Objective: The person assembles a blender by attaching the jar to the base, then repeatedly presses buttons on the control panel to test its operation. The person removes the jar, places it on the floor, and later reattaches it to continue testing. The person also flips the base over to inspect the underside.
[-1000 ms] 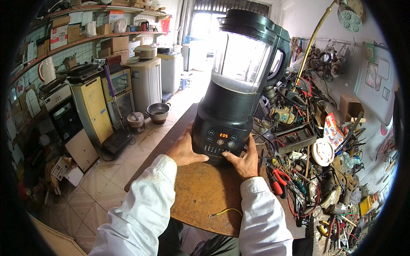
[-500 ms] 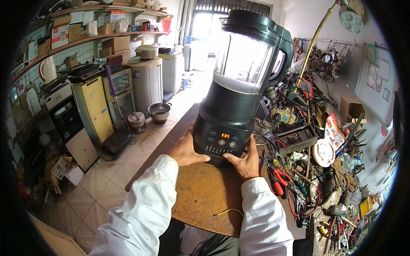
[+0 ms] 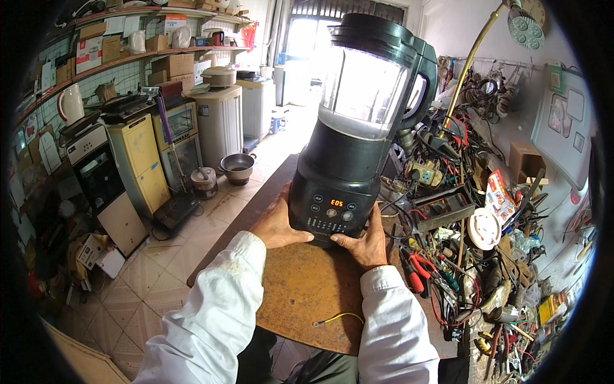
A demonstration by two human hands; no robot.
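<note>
A black blender (image 3: 342,153) with a clear jug, dark lid and side handle stands on the brown wooden table (image 3: 300,288), leaning slightly to the right in the view. Its front panel carries a lit orange display and several buttons. My left hand (image 3: 281,221) grips the lower left side of the base, thumb along the bottom front edge. Around the lower right side wraps my right hand (image 3: 364,240), its thumb also at the bottom front. The fingers behind the base are partly hidden. A short yellow-green wire (image 3: 339,317) lies near the table's front edge.
Pliers (image 3: 419,272), cables and many tools crowd the right side, with an open metal box (image 3: 448,208) and a white round part (image 3: 485,229). A brass lamp arm (image 3: 473,61) rises there. On the left floor are a pot (image 3: 238,168) and cabinets (image 3: 142,166).
The blender base has shifted very slightly left and up between my hands. My right thumb has moved a little left along its bottom edge.
</note>
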